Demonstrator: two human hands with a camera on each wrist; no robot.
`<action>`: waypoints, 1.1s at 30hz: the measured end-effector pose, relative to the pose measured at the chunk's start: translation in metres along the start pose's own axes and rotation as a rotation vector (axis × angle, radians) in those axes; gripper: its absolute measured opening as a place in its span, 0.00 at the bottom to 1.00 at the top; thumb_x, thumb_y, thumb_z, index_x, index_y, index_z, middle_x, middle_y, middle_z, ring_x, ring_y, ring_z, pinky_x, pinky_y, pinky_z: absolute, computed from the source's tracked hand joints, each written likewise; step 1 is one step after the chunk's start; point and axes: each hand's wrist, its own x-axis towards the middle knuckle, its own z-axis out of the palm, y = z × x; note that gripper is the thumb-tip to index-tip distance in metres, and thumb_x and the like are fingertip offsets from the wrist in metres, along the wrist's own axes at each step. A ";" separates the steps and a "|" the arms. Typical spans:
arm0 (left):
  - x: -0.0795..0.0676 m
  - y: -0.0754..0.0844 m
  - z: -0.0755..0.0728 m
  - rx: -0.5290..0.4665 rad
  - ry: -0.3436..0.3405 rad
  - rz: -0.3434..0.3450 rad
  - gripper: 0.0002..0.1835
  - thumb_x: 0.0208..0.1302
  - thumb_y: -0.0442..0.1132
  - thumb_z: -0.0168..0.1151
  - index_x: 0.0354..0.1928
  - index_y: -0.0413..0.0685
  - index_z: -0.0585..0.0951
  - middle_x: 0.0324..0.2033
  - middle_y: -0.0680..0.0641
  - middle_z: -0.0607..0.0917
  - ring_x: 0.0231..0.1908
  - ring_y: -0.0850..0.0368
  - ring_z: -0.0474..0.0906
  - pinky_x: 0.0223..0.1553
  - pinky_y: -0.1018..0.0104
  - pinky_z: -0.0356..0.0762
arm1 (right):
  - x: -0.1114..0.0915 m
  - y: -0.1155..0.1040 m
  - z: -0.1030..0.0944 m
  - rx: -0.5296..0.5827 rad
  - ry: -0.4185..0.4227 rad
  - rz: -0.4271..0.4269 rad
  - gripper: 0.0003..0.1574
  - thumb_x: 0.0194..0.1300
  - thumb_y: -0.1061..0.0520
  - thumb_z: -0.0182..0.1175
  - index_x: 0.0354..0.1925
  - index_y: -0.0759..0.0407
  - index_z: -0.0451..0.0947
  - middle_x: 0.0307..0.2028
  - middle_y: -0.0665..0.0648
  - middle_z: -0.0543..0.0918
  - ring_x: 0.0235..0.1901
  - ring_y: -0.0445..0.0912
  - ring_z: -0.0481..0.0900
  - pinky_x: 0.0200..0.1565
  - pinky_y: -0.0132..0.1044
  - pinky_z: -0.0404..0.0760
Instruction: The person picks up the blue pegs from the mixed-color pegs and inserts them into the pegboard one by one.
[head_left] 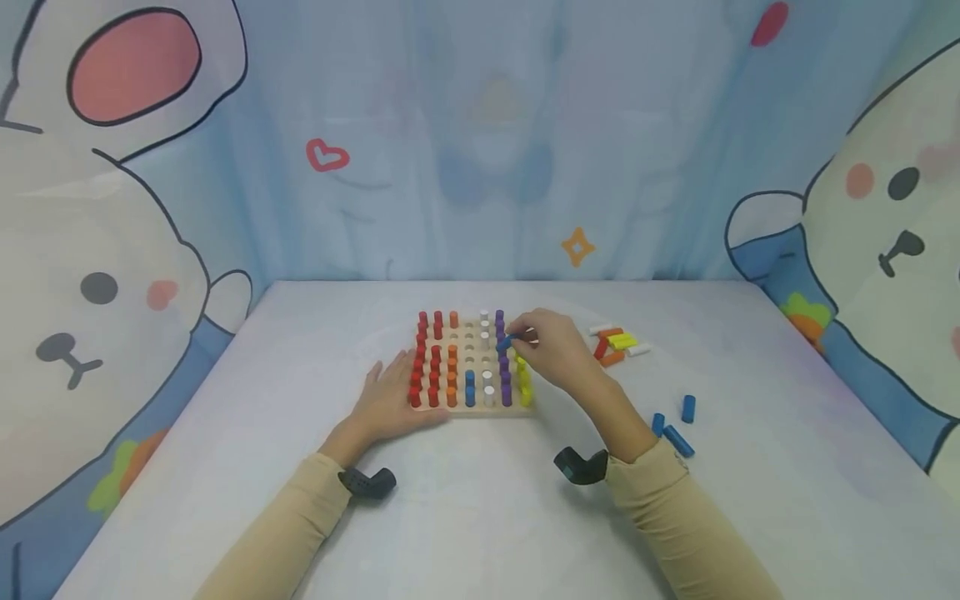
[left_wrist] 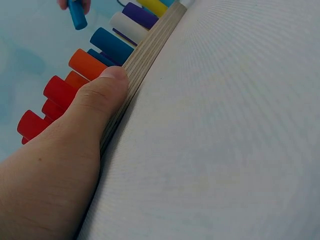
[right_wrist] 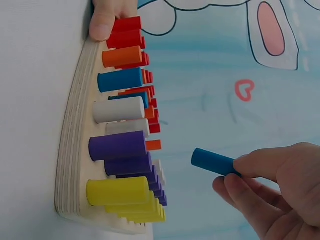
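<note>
A wooden pegboard (head_left: 480, 412) lies on the table with columns of red, orange, blue, white, purple and yellow pegs standing in its holes. My right hand (head_left: 553, 350) pinches a blue peg (right_wrist: 214, 161) between thumb and fingertips, above the right part of the board. In the right wrist view that peg hangs clear of the standing ones. My left hand (head_left: 390, 398) rests at the board's near left corner, fingers straight along the left side. Its thumb (left_wrist: 102, 95) lies against the front edge, beside an orange peg (left_wrist: 87, 64).
Loose blue pegs (head_left: 678, 442) lie right of the board, near the right forearm. Farther back is a small pile of white, orange, red and yellow pegs (head_left: 621, 340). Some holes in the orange, blue and white columns show bare. A printed curtain (head_left: 495, 167) hangs behind the table.
</note>
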 end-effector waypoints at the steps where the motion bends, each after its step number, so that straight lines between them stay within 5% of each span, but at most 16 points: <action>1: -0.001 0.001 0.000 -0.006 0.000 0.000 0.65 0.44 0.81 0.52 0.75 0.46 0.46 0.74 0.45 0.53 0.75 0.50 0.44 0.72 0.42 0.36 | 0.000 0.000 0.002 0.003 0.009 -0.006 0.10 0.62 0.59 0.62 0.43 0.59 0.81 0.42 0.56 0.82 0.46 0.50 0.83 0.45 0.41 0.84; 9: -0.002 0.000 -0.003 -0.003 -0.008 -0.010 0.64 0.45 0.80 0.53 0.75 0.46 0.46 0.74 0.45 0.53 0.75 0.50 0.43 0.72 0.43 0.36 | 0.007 -0.013 0.022 0.040 -0.015 -0.038 0.10 0.62 0.61 0.62 0.44 0.58 0.82 0.42 0.54 0.81 0.47 0.48 0.82 0.47 0.38 0.83; 20: 0.000 -0.001 0.002 0.003 0.006 0.004 0.64 0.44 0.81 0.51 0.75 0.47 0.47 0.74 0.46 0.54 0.75 0.51 0.44 0.72 0.43 0.36 | 0.009 -0.014 0.047 -0.055 -0.038 -0.140 0.11 0.60 0.61 0.65 0.43 0.57 0.84 0.40 0.52 0.84 0.44 0.46 0.81 0.49 0.37 0.81; 33: 0.001 -0.002 0.002 0.021 0.005 0.006 0.65 0.44 0.82 0.50 0.75 0.47 0.46 0.74 0.46 0.53 0.75 0.51 0.44 0.72 0.43 0.37 | 0.013 -0.011 0.060 -0.109 -0.106 -0.110 0.12 0.62 0.59 0.63 0.45 0.55 0.84 0.44 0.52 0.84 0.46 0.45 0.81 0.50 0.36 0.81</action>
